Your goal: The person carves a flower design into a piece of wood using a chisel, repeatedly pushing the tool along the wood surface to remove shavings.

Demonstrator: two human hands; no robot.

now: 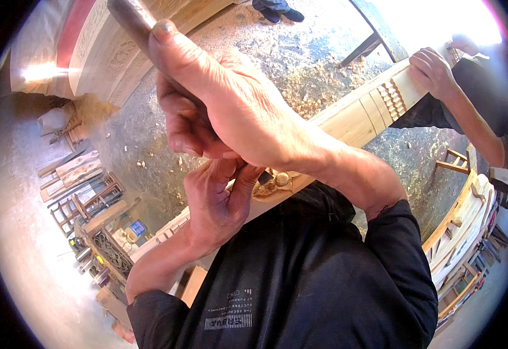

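Observation:
A long pale wooden beam [356, 119] runs slantwise across in front of my body, with carved notches and scribed lines. My left hand [219, 198] is closed low over the beam, thumb and fingers pinched round a chisel. Only the chisel's dark blade [265, 178] shows, beside a rounded carved knob [281, 179]; its handle is hidden. Above, my right hand [219, 102] is closed round a thick, brown, round wooden stick [131, 18], thumb laid along it. The stick's lower part is hidden in the grip.
Another person's hand [434, 72] rests on the beam's far right end. Wood chips [303, 93] litter the floor. Carved panels [111, 55] stand at the upper left, wooden frames [85, 200] and a plastic jug [134, 231] at the left. A curved wooden piece [460, 224] lies at the right.

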